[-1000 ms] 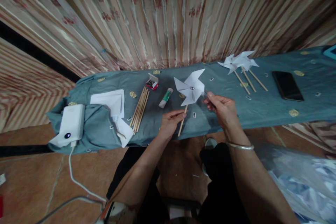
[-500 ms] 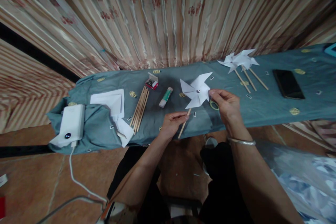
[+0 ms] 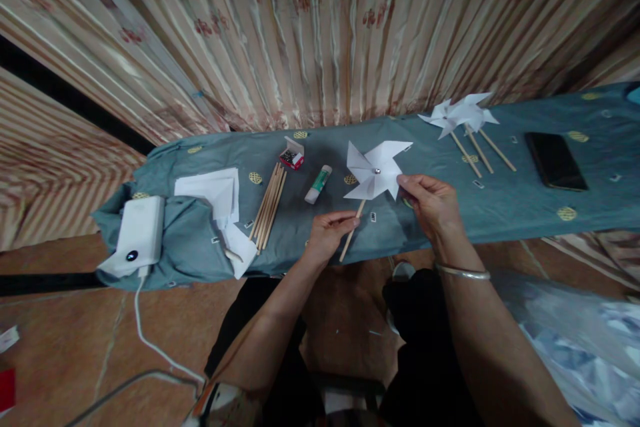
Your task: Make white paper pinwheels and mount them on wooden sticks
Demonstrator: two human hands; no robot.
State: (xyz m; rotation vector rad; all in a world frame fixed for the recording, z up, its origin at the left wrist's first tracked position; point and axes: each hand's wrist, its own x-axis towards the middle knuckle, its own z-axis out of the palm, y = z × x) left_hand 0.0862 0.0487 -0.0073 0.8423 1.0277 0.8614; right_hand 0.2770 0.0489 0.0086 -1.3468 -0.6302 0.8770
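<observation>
Left hand (image 3: 327, 235) here, its grip drawn together, thumb and fingers clamped on a wooden stick (image 3: 353, 233)! Over to the right hand (image 3: 433, 203): grip pinched too, fingertips on a blade at the four o'clock side of the white paper pinwheel (image 3: 370, 187). That pinwheel sits above the bench (image 3: 500, 213), silver pin (image 3: 378, 171) at its hub, stick running down towards seven o'clock. The stick's top is lost behind the paper, and the right hand's lower fingers are hard to separate. Something yellow-green peeks out beneath them, too covered to name. Further out, the glue stick (image 3: 319, 185) lies at nine, three more pinwheels (image 3: 467, 113) at two, the dark phone (image 3: 556, 160) at three. Between two and three, a blue object (image 3: 634, 95) is cut off by the edge.
</observation>
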